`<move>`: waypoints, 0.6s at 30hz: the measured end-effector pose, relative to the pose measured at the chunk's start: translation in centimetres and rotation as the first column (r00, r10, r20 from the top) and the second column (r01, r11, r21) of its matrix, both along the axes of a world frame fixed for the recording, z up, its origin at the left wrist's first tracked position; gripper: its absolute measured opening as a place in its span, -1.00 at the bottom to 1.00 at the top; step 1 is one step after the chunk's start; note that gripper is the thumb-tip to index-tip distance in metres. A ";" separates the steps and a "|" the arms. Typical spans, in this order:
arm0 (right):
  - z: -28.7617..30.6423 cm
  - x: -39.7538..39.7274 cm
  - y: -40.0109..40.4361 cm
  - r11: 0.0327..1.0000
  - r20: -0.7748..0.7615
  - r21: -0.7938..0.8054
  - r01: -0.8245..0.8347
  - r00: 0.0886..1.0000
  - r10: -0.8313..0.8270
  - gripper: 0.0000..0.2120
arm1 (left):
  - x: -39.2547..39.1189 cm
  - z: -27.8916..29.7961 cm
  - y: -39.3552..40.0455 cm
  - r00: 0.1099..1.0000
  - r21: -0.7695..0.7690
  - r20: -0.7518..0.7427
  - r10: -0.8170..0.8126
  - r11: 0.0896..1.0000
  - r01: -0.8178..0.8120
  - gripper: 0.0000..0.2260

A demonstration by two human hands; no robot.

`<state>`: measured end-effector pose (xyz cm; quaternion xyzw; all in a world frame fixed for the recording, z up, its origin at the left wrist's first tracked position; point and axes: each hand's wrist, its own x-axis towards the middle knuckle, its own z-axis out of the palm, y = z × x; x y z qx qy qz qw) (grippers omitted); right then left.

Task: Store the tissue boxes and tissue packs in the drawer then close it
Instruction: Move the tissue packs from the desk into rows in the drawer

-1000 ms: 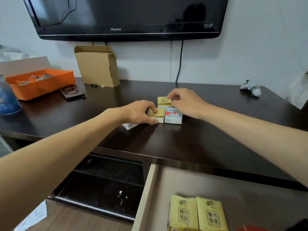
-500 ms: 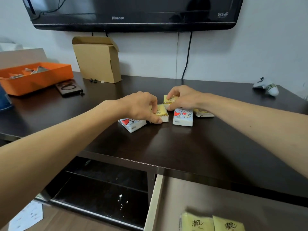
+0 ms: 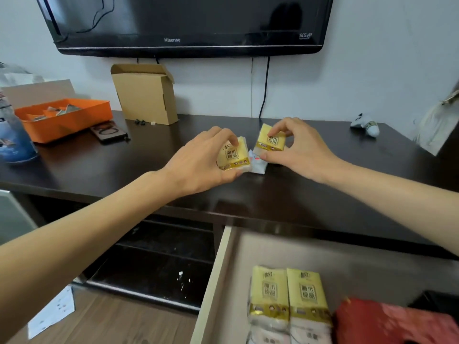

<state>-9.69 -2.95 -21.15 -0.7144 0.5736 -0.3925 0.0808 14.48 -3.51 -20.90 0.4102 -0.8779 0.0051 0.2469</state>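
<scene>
My left hand [image 3: 198,162] holds a yellow tissue pack [image 3: 233,155] lifted off the dark cabinet top [image 3: 298,199]. My right hand [image 3: 295,150] pinches a second yellow tissue pack [image 3: 270,141] just above the surface. Between the hands a white tissue pack with red print [image 3: 258,163] lies on the top, partly hidden. Below at the front, the drawer [image 3: 216,281] stands open; two yellow tissue packs [image 3: 288,301] lie side by side in it next to a red item [image 3: 387,324].
An open cardboard box [image 3: 146,94] stands at the back under the wall TV [image 3: 188,23]. An orange tray [image 3: 64,116], a dark case [image 3: 108,131] and a blue bottle [image 3: 13,137] sit at left. A white game controller [image 3: 366,125] lies at right.
Both hands have lifted a yellow pack each off the cabinet top and drawn them toward me. The view has tipped down, showing more of the open drawer.
</scene>
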 end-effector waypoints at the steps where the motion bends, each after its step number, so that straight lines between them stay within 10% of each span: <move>1: -0.3 -0.3 1.9 1.000 0.010 0.020 -0.005 1.000 0.005 -0.60 | -0.2 0.0 1.4 1.000 0.018 -0.009 -0.023 1.000 0.023 -0.49; 18: -5.3 -0.9 26.3 0.934 -0.384 0.332 -0.132 0.886 0.261 -0.60 | 0.0 -7.7 19.3 0.898 0.243 0.238 -0.369 0.918 0.313 -0.51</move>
